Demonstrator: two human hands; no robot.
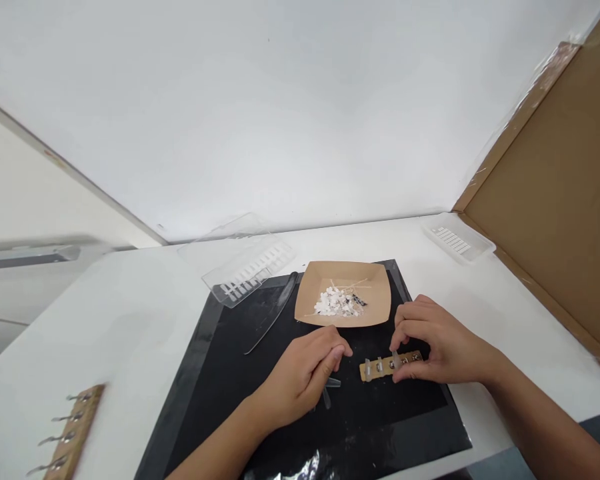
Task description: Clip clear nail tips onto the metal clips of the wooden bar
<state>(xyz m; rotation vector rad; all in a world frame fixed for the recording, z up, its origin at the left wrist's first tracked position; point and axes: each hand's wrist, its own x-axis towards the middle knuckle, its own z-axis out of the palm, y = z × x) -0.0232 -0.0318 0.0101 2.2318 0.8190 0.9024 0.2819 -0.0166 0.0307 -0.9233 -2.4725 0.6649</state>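
Observation:
My right hand [427, 343] is closed in a pinch over a small wooden strip [373, 373] with round metal studs. Between its thumb and finger is a clear nail tip [396, 360], standing on or just above one of the studs. More clear nail tips stand upright on the studs at the strip's left end. My left hand [303, 373] is closed to the left of the strip, its fingers curled against the thumb; whatever they may hold is hidden. Loose clear nail tips [333, 383] lie on the black mat [375, 427] beside it.
Behind my hands, a brown paper tray [380, 293] holds white bits and thin sticks. A dark curved file [275, 313] lies left of it, near a clear open case [250, 277]. A white tray [455, 241] stands back right. Another wooden strip [75, 433] carries several tips, front left.

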